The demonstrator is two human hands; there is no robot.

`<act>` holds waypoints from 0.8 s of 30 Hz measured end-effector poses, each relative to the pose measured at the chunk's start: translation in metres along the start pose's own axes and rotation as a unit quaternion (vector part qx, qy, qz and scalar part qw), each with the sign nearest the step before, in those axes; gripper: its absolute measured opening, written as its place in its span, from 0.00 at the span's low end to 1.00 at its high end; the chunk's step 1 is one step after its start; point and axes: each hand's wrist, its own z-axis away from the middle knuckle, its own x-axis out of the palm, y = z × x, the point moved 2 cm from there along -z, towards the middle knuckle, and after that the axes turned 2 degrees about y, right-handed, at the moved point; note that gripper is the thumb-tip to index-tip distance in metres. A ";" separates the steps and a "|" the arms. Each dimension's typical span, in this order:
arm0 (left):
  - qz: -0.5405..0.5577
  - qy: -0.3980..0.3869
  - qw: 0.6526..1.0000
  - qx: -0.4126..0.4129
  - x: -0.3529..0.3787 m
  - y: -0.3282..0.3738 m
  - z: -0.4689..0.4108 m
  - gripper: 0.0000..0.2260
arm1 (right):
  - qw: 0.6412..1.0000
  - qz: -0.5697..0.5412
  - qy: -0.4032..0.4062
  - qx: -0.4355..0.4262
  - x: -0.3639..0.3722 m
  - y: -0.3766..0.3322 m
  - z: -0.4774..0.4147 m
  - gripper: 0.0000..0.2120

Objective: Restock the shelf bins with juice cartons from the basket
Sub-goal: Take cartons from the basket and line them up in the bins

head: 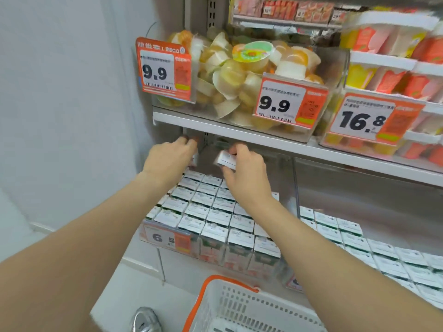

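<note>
Both my hands reach under the upper shelf, toward the back of the left shelf bin [167, 243]. My right hand [244, 171] grips a small white juice carton [225, 160] by its top, held above the packed rows of cartons [211, 212]. My left hand [171, 156] curls round another carton [195, 159], of which only a white edge shows past the fingers. The white basket [239, 307] with an orange rim stands below at the bottom of the view; its contents are mostly out of frame.
A second bin of cartons [359, 238] lies to the right behind a clear divider [296, 188]. The shelf above [263, 137] carries jelly cups in a clear bin [239, 80] and hangs low over my hands. A white wall stands on the left.
</note>
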 end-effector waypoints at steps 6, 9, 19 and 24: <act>-0.028 -0.099 0.995 -0.010 0.022 0.007 -0.028 0.25 | 0.994 -0.016 -0.076 0.074 0.047 0.005 -0.046 0.17; -0.013 -0.137 0.990 -0.009 0.033 0.013 -0.031 0.22 | 0.987 -0.004 -0.134 0.090 0.065 0.005 -0.061 0.18; 0.073 -0.139 0.987 -0.040 0.025 -0.007 0.008 0.20 | 0.943 0.025 -0.325 0.068 0.074 0.003 -0.058 0.24; 0.177 -0.147 0.973 -0.024 0.001 0.005 0.042 0.05 | 0.981 -0.027 -0.186 0.040 0.041 -0.014 -0.017 0.24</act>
